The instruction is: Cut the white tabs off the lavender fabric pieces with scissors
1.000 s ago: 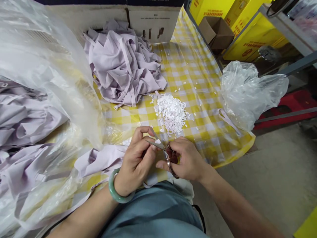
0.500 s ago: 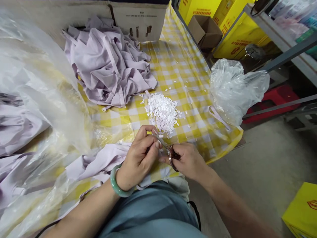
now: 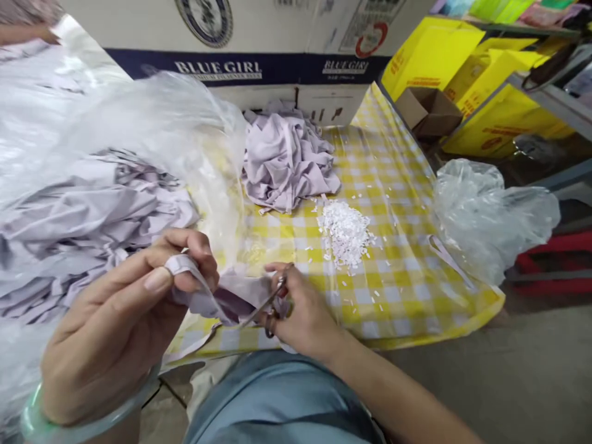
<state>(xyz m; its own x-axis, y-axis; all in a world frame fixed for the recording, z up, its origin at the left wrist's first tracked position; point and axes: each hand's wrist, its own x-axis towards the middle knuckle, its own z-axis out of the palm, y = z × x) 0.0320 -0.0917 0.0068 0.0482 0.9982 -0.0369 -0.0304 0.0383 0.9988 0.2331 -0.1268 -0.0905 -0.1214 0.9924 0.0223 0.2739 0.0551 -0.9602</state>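
Observation:
My left hand (image 3: 123,314), raised at the left with a green bangle on its wrist, pinches the end of a narrow lilac strap (image 3: 202,280) between thumb and fingers. The strap runs down toward a lilac cloth piece (image 3: 245,288) hanging between my hands. My right hand (image 3: 308,317) is closed around a pair of metal scissors (image 3: 268,301), which lie close to the cloth. Whether its fingers also grip cloth I cannot tell. Beyond my right hand, a heap of small white clippings (image 3: 346,233) rests on the yellow checked tablecloth (image 3: 393,287).
A lilac cloth pile (image 3: 287,160) sits at the back against a printed carton (image 3: 314,74). More lilac cloth (image 3: 97,216) lies at left under clear plastic sheeting (image 3: 152,111). A crumpled plastic bag (image 3: 490,216) and a loose strip (image 3: 451,262) are at the right edge.
My left hand has moved left and up, away from the scissors, drawing out the strap. My right hand has moved left with the scissors. The view has shifted left and up.

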